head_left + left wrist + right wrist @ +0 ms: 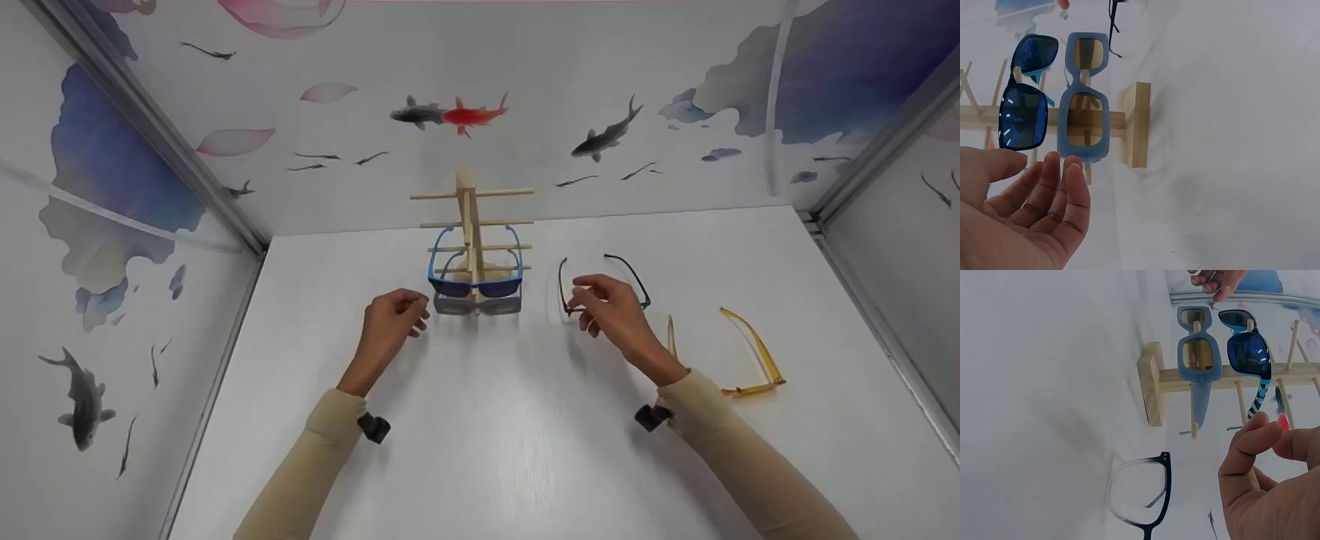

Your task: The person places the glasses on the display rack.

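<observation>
Rack (465,184) carries 2 pairs: blue sunglasses (474,288), grey-blue sunglasses (1083,152) below. Those look done; black glasses (1168,484) and yellow glasses (763,352) on table (480,465) seem left. Left hand (391,315) beside sunglasses, fingers apart, holding nothing. Right hand (611,311) over black glasses, fingers loosely bent, nothing gripped. Yellow glasses: head view only. Striped arm (1258,396) pattern: right wrist view only.

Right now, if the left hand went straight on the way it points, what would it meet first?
The left hand would most likely meet the grey-blue sunglasses on the wooden stand, though depth is unclear and the dark-lensed sunglasses just above could come first.
</observation>
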`<move>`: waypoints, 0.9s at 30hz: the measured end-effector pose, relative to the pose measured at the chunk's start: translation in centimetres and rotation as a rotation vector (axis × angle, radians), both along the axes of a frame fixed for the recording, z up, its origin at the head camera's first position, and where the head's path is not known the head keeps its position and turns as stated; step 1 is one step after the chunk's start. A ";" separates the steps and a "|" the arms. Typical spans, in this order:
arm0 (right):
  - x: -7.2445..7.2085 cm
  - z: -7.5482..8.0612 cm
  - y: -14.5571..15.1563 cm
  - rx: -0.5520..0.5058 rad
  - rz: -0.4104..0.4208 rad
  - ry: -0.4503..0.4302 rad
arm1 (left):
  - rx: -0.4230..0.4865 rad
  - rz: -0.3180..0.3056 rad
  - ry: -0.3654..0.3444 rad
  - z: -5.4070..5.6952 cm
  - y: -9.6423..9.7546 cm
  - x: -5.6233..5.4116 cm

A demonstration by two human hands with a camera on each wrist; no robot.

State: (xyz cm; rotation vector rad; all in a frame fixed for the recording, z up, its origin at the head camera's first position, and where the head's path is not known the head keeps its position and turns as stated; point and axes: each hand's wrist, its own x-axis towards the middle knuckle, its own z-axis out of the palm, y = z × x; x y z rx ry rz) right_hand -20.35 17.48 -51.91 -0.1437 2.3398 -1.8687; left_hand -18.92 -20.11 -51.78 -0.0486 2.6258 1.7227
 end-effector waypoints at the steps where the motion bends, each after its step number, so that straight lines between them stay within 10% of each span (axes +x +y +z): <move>1: 0.1 -0.1 0.3 0.007 -0.001 0.003 | -0.001 -0.002 -0.003 -0.1 0.1 0.2; 27: 2.4 -1.3 6.6 0.130 -0.109 -0.060 | 0.007 -0.197 -0.036 -3.5 5.9 2.9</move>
